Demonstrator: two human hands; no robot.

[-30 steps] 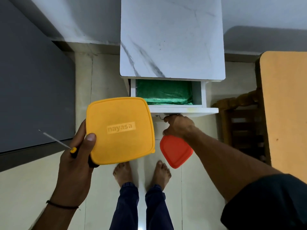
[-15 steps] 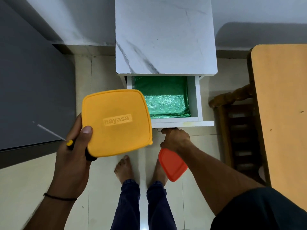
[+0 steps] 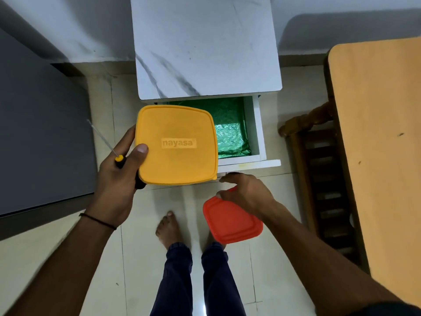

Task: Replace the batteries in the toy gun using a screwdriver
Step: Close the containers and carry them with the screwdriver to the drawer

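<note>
Two boxes occupy me: left hand (image 3: 114, 185) grips yellow box (image 3: 176, 144) plus screwdriver (image 3: 103, 139), right hand (image 3: 248, 192) holds red box (image 3: 232, 222) by the open drawer (image 3: 259, 133). Toy gun unseen. I judge this the gathering step; next, free a hand.

Yellow box (image 3: 176, 144), red lid (image 3: 232, 221), green drawer lining (image 3: 230, 131), white marbled cabinet top (image 3: 205, 46).

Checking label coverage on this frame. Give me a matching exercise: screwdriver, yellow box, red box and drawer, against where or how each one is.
Things:
1 screwdriver
2 yellow box
3 red box
4 drawer

States:
A pulled open, green liner inside
B held in the right hand
C thumb of the left hand on its lid
D tucked in the left palm, shaft pointing up-left

Pairs: 1-D, 2-C, 3-B, 4-A
</note>
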